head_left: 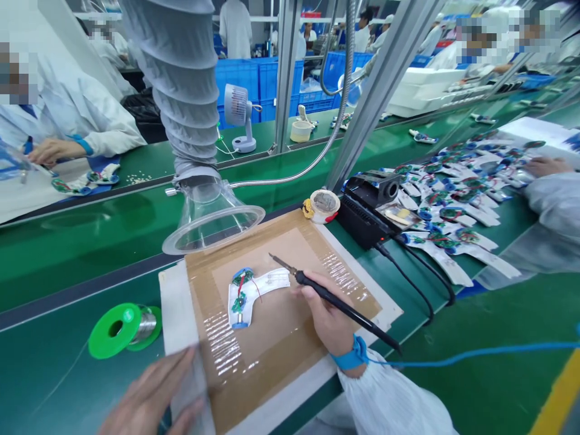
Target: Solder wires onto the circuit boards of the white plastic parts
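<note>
My right hand [333, 323], with a blue wrist strap, is closed around the black handle of a soldering iron [348, 311]. The iron's tip points up-left, just above a white plastic housing half [267, 281], apart from it as far as I can tell. That housing lies on a cardboard-covered work board [290, 356] and carries small green circuit boards [240, 296] with red wires. At the lower left my left hand [151, 393] rests by the board's left edge, fingers stretched out, slightly blurred, holding nothing visible. Beside it lies a green spool of solder wire [115, 331].
A fume hood funnel [212, 229] hangs over the board's far edge. Behind right stand a tip-cleaning pot [325, 205] and a black soldering station [369, 211] with cables. Many similar housings [448, 211] are piled at right near a co-worker's hand [548, 167]. Another co-worker [58, 115] sits at left.
</note>
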### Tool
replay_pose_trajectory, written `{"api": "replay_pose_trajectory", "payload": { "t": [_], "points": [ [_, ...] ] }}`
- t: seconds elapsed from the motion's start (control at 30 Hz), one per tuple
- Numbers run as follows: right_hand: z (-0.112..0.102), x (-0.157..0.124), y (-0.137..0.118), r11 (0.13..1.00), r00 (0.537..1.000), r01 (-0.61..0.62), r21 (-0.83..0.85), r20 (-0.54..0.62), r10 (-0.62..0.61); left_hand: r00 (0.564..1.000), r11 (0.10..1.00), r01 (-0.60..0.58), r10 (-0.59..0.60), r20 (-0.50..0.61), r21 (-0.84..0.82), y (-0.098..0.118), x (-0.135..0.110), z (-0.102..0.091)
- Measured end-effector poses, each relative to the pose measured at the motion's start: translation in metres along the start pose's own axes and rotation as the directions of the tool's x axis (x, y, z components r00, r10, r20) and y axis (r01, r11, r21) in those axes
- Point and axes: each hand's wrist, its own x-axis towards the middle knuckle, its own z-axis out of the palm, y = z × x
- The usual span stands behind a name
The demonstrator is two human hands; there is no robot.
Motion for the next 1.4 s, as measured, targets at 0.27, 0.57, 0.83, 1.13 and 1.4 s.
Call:
{"api": "replay_pose_trajectory", "payload": {
  "t": [0.27, 0.57, 0.83, 1.13, 1.4],
  "points": [
    [0.017, 0.008, -0.009, 0.996, 0.991, 0.061, -0.067, 0.127, -0.052, 0.991, 0.979, 0.061, -0.036, 0.127, -0.196, 0.042, 0.168, 0.029],
    [0.044, 0.001, -0.009, 0.999, 0.999, 0.031, -0.021, 0.021, -0.031, 0.979, 0.944, 0.049, -0.11, -0.171, -0.326, 0.029, 0.151, 0.055],
    [0.064, 0.009, -0.002, 0.999, 1.0, 0.026, -0.044, -0.015, -0.027, 0.978, 0.934, -0.008, -0.066, -0.196, -0.358, 0.037, 0.149, 0.056],
    [0.063, 0.012, -0.011, 0.985, 0.999, -0.036, 0.169, -0.004, 0.038, 0.991, 0.884, -0.07, 0.008, -0.133, -0.463, 0.039, 0.153, 0.048],
    [0.062, 0.012, -0.011, 0.988, 0.999, -0.049, 0.149, 0.003, 0.049, 0.99, 0.834, 0.066, -0.122, -0.068, -0.548, 0.045, 0.155, 0.052]
  ]
}}
